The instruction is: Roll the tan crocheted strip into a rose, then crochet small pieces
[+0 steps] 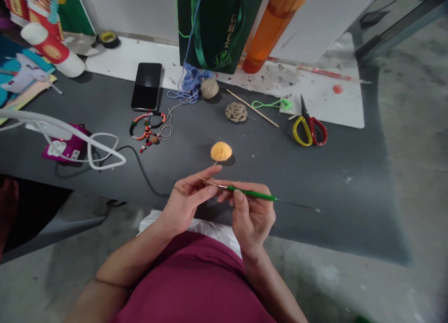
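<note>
Just in front of my body, my right hand (254, 215) grips a green-handled crochet hook (255, 193), its metal tip pointing left. My left hand (187, 199) is closed with thumb and fingers pinched on thin yellow yarn (203, 178), right at the hook's tip. Any stitches there are too small to make out. A strand runs from the left fingers up to a small yellow yarn ball (221, 151), which rests on the grey table (297, 173) just beyond my hands.
Red-and-yellow-handled scissors (311, 129) lie at the right, near a thin wooden stick (252, 108). Beyond are a beige coiled piece (236, 112), a beige yarn ball (209, 88), blue yarn (192, 78), beaded bracelets (147, 127) and a phone (147, 86). White cables (105, 157) loop at left.
</note>
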Demonstrator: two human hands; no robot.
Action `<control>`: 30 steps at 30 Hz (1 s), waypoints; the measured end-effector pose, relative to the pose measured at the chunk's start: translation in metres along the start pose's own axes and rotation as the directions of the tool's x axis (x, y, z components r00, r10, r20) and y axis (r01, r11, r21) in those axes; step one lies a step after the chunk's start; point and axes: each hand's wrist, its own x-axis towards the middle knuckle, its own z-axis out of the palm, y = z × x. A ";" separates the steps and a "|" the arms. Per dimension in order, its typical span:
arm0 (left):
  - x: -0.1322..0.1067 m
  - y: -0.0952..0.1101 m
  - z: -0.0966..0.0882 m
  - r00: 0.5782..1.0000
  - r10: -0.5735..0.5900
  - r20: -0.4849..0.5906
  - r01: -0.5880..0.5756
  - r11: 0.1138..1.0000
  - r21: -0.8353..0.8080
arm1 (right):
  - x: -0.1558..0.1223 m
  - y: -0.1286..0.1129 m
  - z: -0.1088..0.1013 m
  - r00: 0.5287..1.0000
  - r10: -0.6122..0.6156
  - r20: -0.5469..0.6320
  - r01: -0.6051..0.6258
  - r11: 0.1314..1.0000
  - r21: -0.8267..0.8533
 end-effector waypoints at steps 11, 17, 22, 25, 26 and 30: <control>0.000 -0.005 0.000 0.995 -0.094 -0.024 0.088 0.982 -0.168 | -0.006 0.008 0.008 0.987 -0.119 -0.105 0.115 0.992 -0.043; 0.002 -0.003 -0.005 0.993 -0.103 -0.050 0.095 0.986 -0.135 | -0.004 0.002 0.001 0.988 0.089 -0.127 -0.079 0.994 0.081; 0.001 -0.001 -0.005 0.994 -0.112 0.013 0.113 0.989 -0.100 | 0.005 -0.002 -0.003 0.961 0.270 -0.064 -0.246 0.935 0.255; 0.000 -0.001 -0.004 0.992 -0.103 0.077 0.110 0.990 -0.084 | 0.007 -0.002 0.002 0.918 0.395 -0.020 -0.367 0.869 0.332; -0.001 -0.001 -0.003 0.991 -0.097 0.091 0.104 0.992 -0.076 | 0.007 -0.002 0.004 0.917 0.399 -0.018 -0.369 0.865 0.341; -0.001 0.000 0.000 0.993 -0.066 0.103 0.070 0.997 -0.038 | 0.005 0.001 0.010 0.950 0.305 -0.072 -0.270 0.912 0.308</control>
